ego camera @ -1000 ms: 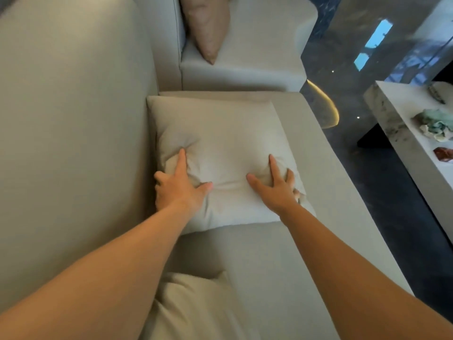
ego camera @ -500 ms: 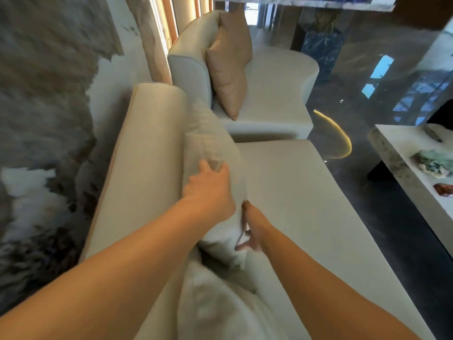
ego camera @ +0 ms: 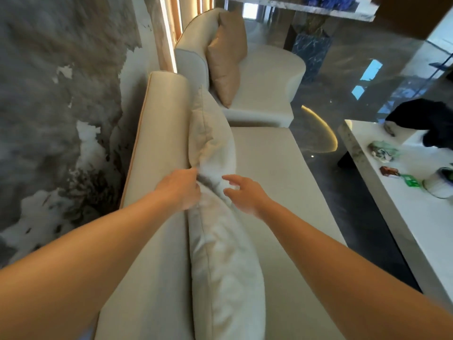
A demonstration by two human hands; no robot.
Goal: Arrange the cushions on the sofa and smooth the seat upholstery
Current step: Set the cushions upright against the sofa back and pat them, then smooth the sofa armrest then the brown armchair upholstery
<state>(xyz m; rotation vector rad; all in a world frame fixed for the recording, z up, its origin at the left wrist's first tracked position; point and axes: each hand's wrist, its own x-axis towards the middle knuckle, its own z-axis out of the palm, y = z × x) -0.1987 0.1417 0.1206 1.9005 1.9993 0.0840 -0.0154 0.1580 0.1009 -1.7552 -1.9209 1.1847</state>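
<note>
A pale beige cushion point(ego camera: 210, 138) stands upright against the sofa backrest point(ego camera: 157, 133). A second cushion of the same cloth point(ego camera: 225, 271) leans on the backrest nearer to me. My left hand point(ego camera: 179, 188) pinches the far cushion's near lower corner, where the two cushions meet. Open with fingers spread, my right hand point(ego camera: 245, 195) hovers just right of that corner and holds nothing. The seat point(ego camera: 277, 192) stretches flat to the right of both cushions. On the far sofa section a tan cushion point(ego camera: 226, 62) stands upright.
A white marble coffee table point(ego camera: 404, 212) runs along the right, carrying small items and a white bowl point(ego camera: 438, 184). Dark glossy floor point(ego camera: 343, 182) separates it from the sofa. A grey textured wall point(ego camera: 54, 114) rises behind the backrest.
The cushion went from lying flat on the seat to standing against the backrest. My right hand has let go of it and opened. My left hand slid down to its near corner.
</note>
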